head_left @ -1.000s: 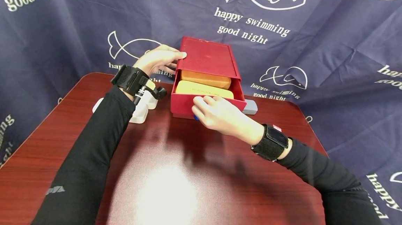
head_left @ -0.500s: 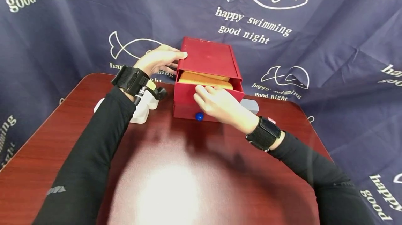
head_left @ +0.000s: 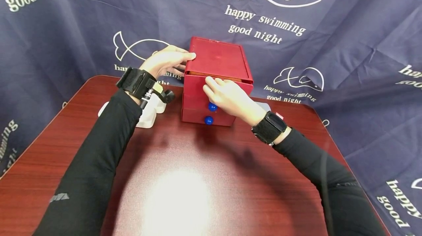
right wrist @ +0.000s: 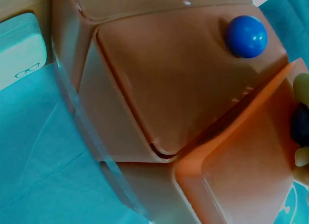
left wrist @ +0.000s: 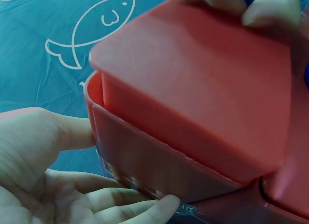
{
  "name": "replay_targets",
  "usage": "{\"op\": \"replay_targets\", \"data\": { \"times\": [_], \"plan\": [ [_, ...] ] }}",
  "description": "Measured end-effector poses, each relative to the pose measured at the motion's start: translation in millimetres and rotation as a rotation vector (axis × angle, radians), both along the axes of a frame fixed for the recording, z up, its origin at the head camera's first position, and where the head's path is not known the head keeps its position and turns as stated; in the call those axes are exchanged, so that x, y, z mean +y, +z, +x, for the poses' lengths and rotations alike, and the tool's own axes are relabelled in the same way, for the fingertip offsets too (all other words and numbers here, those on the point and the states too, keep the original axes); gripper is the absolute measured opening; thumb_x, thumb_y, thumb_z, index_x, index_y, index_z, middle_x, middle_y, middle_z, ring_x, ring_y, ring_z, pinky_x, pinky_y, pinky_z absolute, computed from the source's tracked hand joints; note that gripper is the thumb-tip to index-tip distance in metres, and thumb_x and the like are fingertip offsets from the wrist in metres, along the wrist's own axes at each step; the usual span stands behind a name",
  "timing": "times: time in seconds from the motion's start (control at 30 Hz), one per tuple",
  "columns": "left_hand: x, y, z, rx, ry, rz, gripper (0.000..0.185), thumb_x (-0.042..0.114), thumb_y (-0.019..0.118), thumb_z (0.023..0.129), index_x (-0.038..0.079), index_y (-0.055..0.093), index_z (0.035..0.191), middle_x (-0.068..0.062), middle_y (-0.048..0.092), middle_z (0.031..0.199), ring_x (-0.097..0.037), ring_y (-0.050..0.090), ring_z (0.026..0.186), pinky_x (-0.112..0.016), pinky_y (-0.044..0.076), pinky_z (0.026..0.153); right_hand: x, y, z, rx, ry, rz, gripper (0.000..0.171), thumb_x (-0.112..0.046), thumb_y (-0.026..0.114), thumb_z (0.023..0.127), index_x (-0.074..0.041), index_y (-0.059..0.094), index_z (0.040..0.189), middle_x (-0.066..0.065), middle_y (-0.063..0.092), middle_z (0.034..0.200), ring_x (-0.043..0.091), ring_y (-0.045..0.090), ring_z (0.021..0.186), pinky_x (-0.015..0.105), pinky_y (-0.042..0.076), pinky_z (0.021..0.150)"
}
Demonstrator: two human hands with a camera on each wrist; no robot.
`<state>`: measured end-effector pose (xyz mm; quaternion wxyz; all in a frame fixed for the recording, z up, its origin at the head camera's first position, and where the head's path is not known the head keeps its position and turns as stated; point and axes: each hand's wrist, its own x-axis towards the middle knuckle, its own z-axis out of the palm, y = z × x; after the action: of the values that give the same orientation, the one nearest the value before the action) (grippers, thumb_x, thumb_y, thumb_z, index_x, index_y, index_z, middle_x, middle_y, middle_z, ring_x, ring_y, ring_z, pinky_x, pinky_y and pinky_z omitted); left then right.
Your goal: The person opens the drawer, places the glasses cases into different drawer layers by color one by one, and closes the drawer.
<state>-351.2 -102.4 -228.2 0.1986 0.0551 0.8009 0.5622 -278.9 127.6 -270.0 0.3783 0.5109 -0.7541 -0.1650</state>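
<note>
A red drawer cabinet (head_left: pixel 217 58) stands at the back of the table. Its top drawer (left wrist: pixel 203 89) sits slightly out, with a thin orange strip (head_left: pixel 214 76) of its contents showing above the front. My right hand (head_left: pixel 229 95) pinches this drawer's blue knob (right wrist: pixel 300 123) between thumb and fingers. Two more blue knobs show below, on the middle drawer (right wrist: pixel 183 69) and the bottom drawer (head_left: pixel 192 115). Against the cabinet's left side lies my left hand (head_left: pixel 166 62), fingers extended along the wall and thumb at the top edge.
White objects (head_left: pixel 149 114) stand on the table (head_left: pixel 250 192) left of the cabinet, partly behind my left wrist. To its right is a grey glasses case (right wrist: pixel 21 52), mostly hidden in the head view. A dark blue printed curtain (head_left: pixel 290 45) hangs close behind.
My right hand has moved back and up with the top drawer, sliding it most of the way in; the yellow and orange cases inside became hidden. My left hand has stayed put.
</note>
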Motion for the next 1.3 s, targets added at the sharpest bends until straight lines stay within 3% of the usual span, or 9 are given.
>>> {"op": "replay_targets", "data": {
  "times": [0.47, 0.7, 0.97, 1.3],
  "plan": [
    [0.4, -0.7, 0.1, -0.014, 0.002, 0.036, 0.06, 0.033, 0.052, 0.105, 0.008, 0.036, 0.158, -0.012, 0.05, 0.152, -0.027, 0.05, 0.141, -0.04, 0.047, 0.114, -1.3, -4.3, -10.7, 0.01, -0.029, -0.041, 0.011, 0.0, 0.052, 0.1, 0.002, 0.056, 0.091, 0.016, 0.053, 0.094, 0.026, 0.052, 0.066, 0.032, 0.046, 0.053],
    [0.3, -1.1, 0.3, -0.012, 0.003, 0.033, 0.061, 0.034, 0.051, 0.105, 0.008, 0.036, 0.158, -0.012, 0.049, 0.152, -0.028, 0.049, 0.141, -0.04, 0.047, 0.114, -1.3, -7.1, -9.3, 0.007, -0.064, -0.054, 0.008, -0.004, 0.056, 0.101, 0.002, 0.058, 0.096, 0.017, 0.056, 0.099, 0.027, 0.054, 0.073, 0.032, 0.05, 0.056],
    [0.3, -3.2, -1.0, 0.006, 0.009, 0.024, 0.059, 0.034, 0.052, 0.105, 0.009, 0.038, 0.157, -0.013, 0.05, 0.152, -0.028, 0.051, 0.14, -0.041, 0.048, 0.113, -0.8, -12.9, -11.2, 0.019, -0.046, -0.133, 0.014, -0.01, 0.058, 0.101, 0.001, 0.055, 0.093, 0.016, 0.054, 0.094, 0.025, 0.05, 0.07, 0.03, 0.043, 0.052],
    [-1.2, -4.0, -1.7, 0.003, 0.005, 0.042, 0.059, 0.033, 0.052, 0.105, 0.008, 0.039, 0.156, -0.014, 0.051, 0.151, -0.028, 0.052, 0.139, -0.042, 0.048, 0.113, 0.4, -14.4, 2.9, 0.004, -0.087, -0.143, 0.012, -0.012, 0.063, 0.096, 0.0, 0.061, 0.097, 0.016, 0.057, 0.097, 0.027, 0.054, 0.077, 0.03, 0.047, 0.051]
  ]
}}
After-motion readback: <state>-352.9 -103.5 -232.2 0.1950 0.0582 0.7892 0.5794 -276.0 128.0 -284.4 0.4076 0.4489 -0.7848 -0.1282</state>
